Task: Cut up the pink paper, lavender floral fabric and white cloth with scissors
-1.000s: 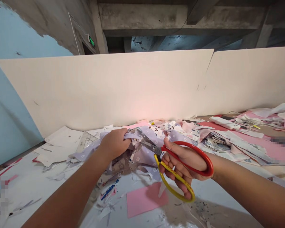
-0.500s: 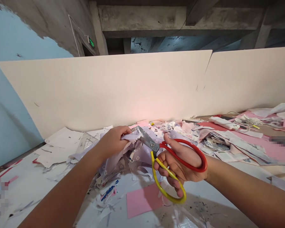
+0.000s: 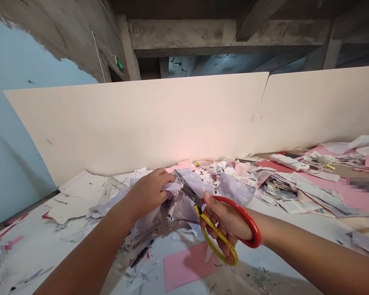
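Left hand (image 3: 149, 192) clamps floral fabric (image 3: 233, 188), limp and light, best held bunched; right hand (image 3: 226, 221), apart, grips scissors (image 3: 192, 194), blades at cloth.

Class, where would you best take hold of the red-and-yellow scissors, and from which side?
Take the scissors by the red loop and yellow loop, from the near side, as the right hand does: they trail toward the person, while the steel blades point away into the lilac floral fabric.

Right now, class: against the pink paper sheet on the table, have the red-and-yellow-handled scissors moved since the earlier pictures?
Yes: the scissors have shifted left, closer to the pink paper sheet.
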Tool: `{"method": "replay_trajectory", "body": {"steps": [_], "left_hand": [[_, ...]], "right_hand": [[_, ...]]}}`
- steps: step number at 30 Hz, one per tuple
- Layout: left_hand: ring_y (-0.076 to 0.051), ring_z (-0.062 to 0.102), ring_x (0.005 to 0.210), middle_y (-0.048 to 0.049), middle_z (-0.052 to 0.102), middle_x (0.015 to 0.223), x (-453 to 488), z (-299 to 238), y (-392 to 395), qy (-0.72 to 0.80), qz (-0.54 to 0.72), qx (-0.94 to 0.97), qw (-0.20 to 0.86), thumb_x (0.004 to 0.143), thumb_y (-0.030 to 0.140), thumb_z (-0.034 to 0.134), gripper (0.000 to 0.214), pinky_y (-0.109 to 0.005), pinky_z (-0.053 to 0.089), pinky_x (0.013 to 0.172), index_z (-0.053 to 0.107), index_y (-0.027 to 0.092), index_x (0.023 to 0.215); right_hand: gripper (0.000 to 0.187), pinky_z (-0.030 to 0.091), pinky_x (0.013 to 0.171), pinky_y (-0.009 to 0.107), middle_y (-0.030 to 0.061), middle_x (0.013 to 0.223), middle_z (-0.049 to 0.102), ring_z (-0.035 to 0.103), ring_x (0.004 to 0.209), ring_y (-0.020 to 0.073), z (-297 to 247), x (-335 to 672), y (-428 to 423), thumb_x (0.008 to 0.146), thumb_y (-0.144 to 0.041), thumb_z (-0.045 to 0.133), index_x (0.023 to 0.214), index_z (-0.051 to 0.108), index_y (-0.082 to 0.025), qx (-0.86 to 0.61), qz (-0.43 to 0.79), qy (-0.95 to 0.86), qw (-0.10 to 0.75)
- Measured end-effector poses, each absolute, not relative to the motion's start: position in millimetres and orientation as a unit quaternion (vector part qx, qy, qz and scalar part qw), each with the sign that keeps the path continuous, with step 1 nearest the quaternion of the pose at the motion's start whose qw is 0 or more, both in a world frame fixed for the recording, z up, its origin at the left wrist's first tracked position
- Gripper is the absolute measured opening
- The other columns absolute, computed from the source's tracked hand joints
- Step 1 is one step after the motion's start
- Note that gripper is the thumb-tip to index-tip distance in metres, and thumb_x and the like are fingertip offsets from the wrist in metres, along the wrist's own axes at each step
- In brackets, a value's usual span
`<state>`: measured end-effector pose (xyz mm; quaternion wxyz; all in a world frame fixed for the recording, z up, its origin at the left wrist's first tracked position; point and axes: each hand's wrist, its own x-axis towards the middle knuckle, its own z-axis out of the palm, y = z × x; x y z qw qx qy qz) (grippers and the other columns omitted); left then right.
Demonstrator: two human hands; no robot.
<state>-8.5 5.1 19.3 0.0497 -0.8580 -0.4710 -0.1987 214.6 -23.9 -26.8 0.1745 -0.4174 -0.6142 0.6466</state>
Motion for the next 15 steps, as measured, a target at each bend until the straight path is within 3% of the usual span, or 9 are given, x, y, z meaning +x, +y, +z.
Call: {"method": "replay_trajectory", "body": {"steps": [3, 10, 15], "left_hand": [[-0.016, 0.053, 0.077, -0.0009, 0.054, 0.092, -7.7, 19.7, 2.4, -0.480, -0.178, -0.856, 0.073, 0.067, 0.014, 0.039, 0.030, -0.026, 0.041, 0.067, 0.057, 0.026, 0.088], [-0.016, 0.054, 0.077, -0.0012, 0.054, 0.092, -3.1, 20.9, 0.6, -0.511, -0.136, -0.836, 0.145, 0.070, 0.015, 0.043, 0.027, -0.026, 0.038, 0.063, 0.057, 0.027, 0.090], [-0.018, 0.053, 0.075, -0.0011, 0.053, 0.092, -1.0, 21.4, -5.7, -0.552, -0.114, -0.817, 0.120, 0.066, 0.031, 0.055, 0.026, -0.027, 0.035, 0.060, 0.054, 0.029, 0.092]], "right_hand": [[0.070, 0.033, 0.028, 0.017, -0.0040, 0.055, 0.043, 0.046, 0.029, 0.0071, -29.7, 214.3, -24.2, 0.069, -0.077, 0.013, 0.075, 0.046, -0.015, -0.423, 0.615, -0.637, 0.192], [0.064, 0.032, 0.027, 0.018, -0.0049, 0.051, 0.042, 0.045, 0.026, 0.0088, -31.4, 216.5, -26.4, 0.073, -0.073, 0.017, 0.076, 0.043, -0.016, -0.445, 0.565, -0.670, 0.184], [0.058, 0.029, 0.025, 0.017, -0.0060, 0.050, 0.041, 0.043, 0.024, 0.0081, -30.7, 215.2, -28.0, 0.075, -0.071, 0.019, 0.075, 0.040, -0.017, -0.439, 0.573, -0.667, 0.183]]}}
